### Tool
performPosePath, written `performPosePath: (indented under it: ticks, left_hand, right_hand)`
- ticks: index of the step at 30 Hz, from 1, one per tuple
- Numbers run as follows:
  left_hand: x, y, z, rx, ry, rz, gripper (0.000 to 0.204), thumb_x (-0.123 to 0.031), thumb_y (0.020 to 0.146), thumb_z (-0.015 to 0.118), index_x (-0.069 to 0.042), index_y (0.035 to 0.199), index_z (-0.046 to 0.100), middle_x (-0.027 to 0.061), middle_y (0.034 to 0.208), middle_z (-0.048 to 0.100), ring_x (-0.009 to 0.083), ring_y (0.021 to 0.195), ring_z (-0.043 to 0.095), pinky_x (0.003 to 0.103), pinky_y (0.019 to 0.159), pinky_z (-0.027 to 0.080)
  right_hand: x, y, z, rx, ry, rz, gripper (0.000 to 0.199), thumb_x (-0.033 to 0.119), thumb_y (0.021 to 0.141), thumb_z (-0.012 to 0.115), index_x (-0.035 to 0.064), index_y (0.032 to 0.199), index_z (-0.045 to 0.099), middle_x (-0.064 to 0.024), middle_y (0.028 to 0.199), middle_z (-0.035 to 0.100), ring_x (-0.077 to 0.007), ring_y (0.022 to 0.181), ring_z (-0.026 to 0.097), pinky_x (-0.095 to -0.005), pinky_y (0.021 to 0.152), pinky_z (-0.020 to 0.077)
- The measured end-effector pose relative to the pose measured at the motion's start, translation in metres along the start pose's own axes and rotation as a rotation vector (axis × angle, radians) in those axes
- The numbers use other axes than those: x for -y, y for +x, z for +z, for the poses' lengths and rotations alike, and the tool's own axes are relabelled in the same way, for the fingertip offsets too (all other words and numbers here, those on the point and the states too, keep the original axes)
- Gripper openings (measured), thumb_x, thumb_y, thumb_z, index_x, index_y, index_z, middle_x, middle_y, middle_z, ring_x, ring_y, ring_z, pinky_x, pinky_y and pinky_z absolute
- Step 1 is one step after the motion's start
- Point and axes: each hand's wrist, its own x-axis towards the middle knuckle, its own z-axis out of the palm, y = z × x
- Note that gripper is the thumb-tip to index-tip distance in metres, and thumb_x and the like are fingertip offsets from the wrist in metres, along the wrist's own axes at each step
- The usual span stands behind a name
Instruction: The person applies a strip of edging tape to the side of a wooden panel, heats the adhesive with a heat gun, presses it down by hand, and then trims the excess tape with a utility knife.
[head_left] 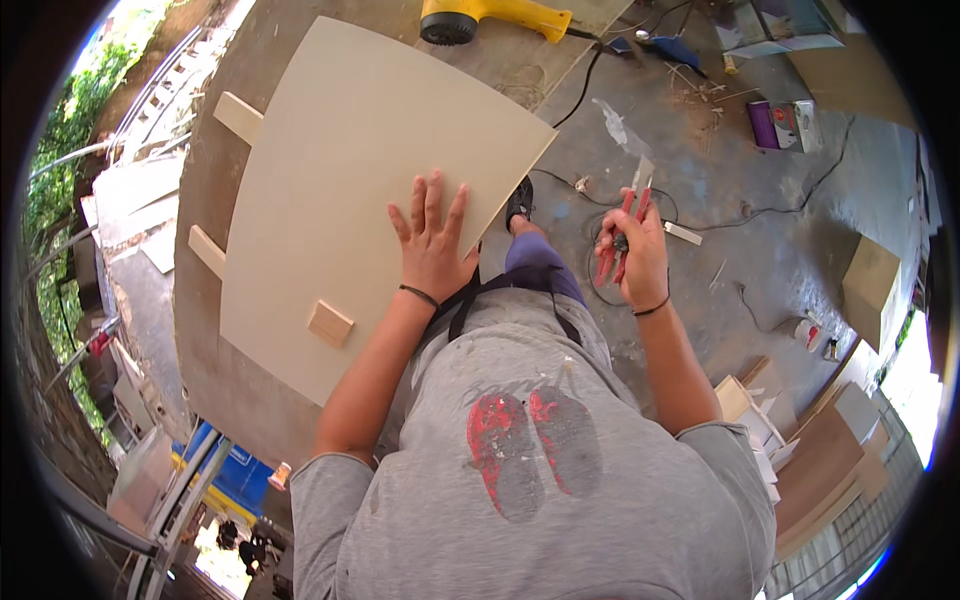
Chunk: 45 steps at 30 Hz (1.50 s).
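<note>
My left hand (434, 235) lies flat with spread fingers on a large pale board (350, 190). A small wooden block (330, 324) rests on the same board, nearer its lower edge. Two light wooden strips, one higher (238, 118) and one lower (207, 251), stick out from beneath its left side. Off to the right, above the floor, my right hand (640, 245) is closed around a red-handled tool (628, 205). Pale, blade-like tips point up from that tool; its exact kind is partly hidden by my fingers.
Under the board is a brown worktable (215, 370). A yellow power tool (490, 18) with a black round end lies at its far side, its black cord (590, 85) trailing down. On the stained floor are a purple box (772, 125), cables, a white cup (806, 333) and scraps.
</note>
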Motion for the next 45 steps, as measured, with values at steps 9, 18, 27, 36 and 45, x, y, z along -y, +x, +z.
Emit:
performPosePath:
  ticks: [9,18,27,36,45]
  left_hand:
    - [-0.018,0.022,0.0,-0.034,-0.023,0.03,0.07,-0.023,0.073,0.069,-0.014,0.138,0.045,0.0174,0.151,0.029,0.0352,0.142,0.02,0.057,0.113,0.007]
    - [-0.017,-0.084,-0.029,0.16,-1.346,-0.624,0.014,-0.013,0.092,0.061,0.0,0.091,0.065,0.01,0.097,0.069,0.0155,0.091,0.061,0.029,0.08,0.047]
    - [-0.028,-0.139,0.024,-0.623,-2.495,-1.12,0.039,-0.017,0.093,0.06,-0.002,0.129,0.051,0.0116,0.13,0.058,0.0245,0.117,0.057,0.04,0.102,0.044]
    - [-0.025,-0.153,0.062,-0.662,-2.342,-1.138,0.048,-0.03,0.092,0.063,-0.006,0.132,0.049,0.0094,0.129,0.058,0.0226,0.118,0.057,0.039,0.103,0.048]
    - [-0.022,-0.153,0.048,-0.469,-2.425,-1.13,0.045,-0.042,0.094,0.058,-0.013,0.127,0.054,0.0047,0.118,0.063,0.0207,0.105,0.061,0.042,0.094,0.051]
  right_hand:
    - [0.027,0.017,0.004,0.173,-0.056,0.101,0.065,-0.006,0.078,0.048,0.004,0.139,0.028,-0.0106,0.109,0.052,-0.0113,0.077,0.053,-0.0258,0.068,0.0473]
    - [0.028,0.057,0.008,0.065,-0.085,0.177,0.045,0.001,0.084,0.058,0.0015,0.126,0.043,-0.005,0.085,0.057,-0.0106,0.067,0.055,-0.0253,0.062,0.0476]
    - [0.063,0.061,0.023,0.32,-0.488,0.121,0.067,-0.004,0.078,0.048,0.0015,0.142,0.028,-0.0107,0.105,0.056,-0.0101,0.073,0.054,-0.0245,0.062,0.0487]
    - [0.082,0.066,0.034,0.431,-0.692,0.16,0.072,-0.003,0.081,0.047,0.0049,0.148,0.022,-0.0137,0.118,0.056,-0.0103,0.077,0.058,-0.0239,0.06,0.0497]
    - [0.105,0.061,0.024,0.485,-0.756,0.249,0.069,0.0,0.089,0.05,0.0062,0.15,0.019,-0.0174,0.128,0.055,-0.0129,0.07,0.061,-0.0242,0.059,0.0494]
